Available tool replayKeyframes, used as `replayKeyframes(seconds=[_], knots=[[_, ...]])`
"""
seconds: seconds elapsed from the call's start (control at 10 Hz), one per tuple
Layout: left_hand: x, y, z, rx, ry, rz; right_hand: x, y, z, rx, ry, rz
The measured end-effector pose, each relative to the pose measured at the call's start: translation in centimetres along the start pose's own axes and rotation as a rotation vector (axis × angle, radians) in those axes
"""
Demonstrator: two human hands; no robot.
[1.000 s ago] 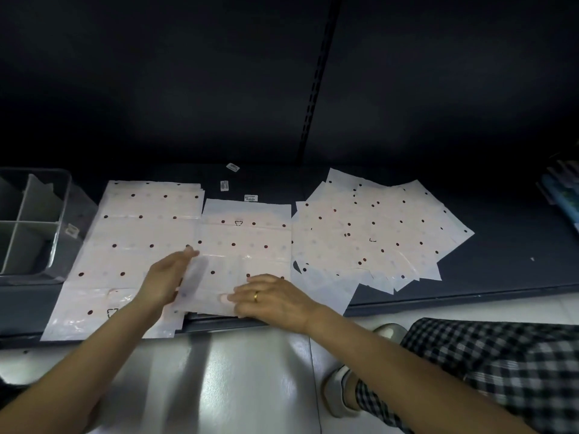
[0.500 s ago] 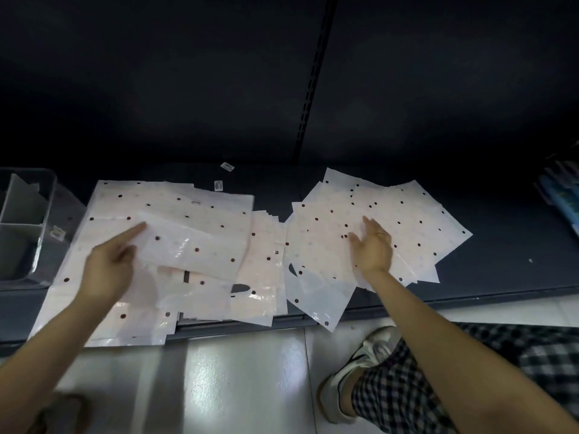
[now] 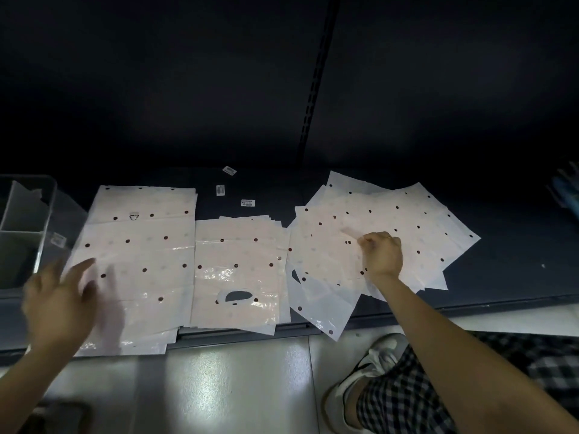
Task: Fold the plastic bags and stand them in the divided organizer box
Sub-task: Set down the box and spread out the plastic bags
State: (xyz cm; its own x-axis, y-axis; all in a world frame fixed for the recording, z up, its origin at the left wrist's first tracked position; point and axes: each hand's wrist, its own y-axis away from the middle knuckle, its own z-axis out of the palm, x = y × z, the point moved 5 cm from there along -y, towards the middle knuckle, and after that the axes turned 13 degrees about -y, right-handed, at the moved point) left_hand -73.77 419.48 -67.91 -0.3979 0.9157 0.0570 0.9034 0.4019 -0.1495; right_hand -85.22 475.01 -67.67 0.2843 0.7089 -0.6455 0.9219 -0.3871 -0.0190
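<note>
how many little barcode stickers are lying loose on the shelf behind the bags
3: one farthest back, one nearer the left stack, one just behind the middle stack. More could be hidden under the bags.

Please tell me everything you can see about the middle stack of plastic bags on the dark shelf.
The middle stack of white, dark-dotted plastic bags lies flat on the dark shelf, between a larger stack on its left and a fanned pile on its right. The film looks thin and glossy. The top bag has an oval handle cut-out near its front edge, which reaches the shelf lip. Far edges are slightly staggered. Neither hand touches it.
</note>
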Motion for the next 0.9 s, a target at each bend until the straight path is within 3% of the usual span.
replayKeyframes(seconds=[0.1, 0.2, 0.3, 0.4, 0.5, 0.6, 0.7, 0.8, 0.9], knots=[[5.6, 0.9, -2.1, 0.036, 0.134, 0.176, -2.5, 1.5, 1.2, -0.071, -0.067, -0.122], [10.1, 2.4, -2.9, -0.169, 0.28, 0.318, -5.6, 3.6, 2.3, -0.127, -0.111, -0.208], [12.0, 4.5, -1.7, -0.322, 0.158, 0.502, -8.6, 6.3, 3.5, -0.225, -0.207, -0.311], [11.0, 6.0, 0.6, -0.522, -0.066, 0.544, -11.1, 9.2, 4.3, -0.324, -0.252, -0.523], [9.9, 6.3, 1.1, -0.563, -0.048, 0.498, -12.2, 12.2, 5.5, -0.516, -0.248, -0.686], [10.6, 5.7, -1.6, -0.366, 0.325, 0.371, -11.9, 14.1, 6.3, -0.58, -0.19, -0.849], [12.0, 6.0, -3.4, -0.21, 0.461, 0.307, -10.8, 14.5, 7.4, -0.752, -0.112, -0.805], [14.1, 7.0, -3.8, -0.258, 0.402, 0.455, -9.7, 14.2, 7.6, -0.811, 0.006, -0.806], [15.7, 8.7, -2.3, -0.4, 0.142, 0.704, -8.5, 13.0, 6.2, -0.679, 0.065, -0.848]])
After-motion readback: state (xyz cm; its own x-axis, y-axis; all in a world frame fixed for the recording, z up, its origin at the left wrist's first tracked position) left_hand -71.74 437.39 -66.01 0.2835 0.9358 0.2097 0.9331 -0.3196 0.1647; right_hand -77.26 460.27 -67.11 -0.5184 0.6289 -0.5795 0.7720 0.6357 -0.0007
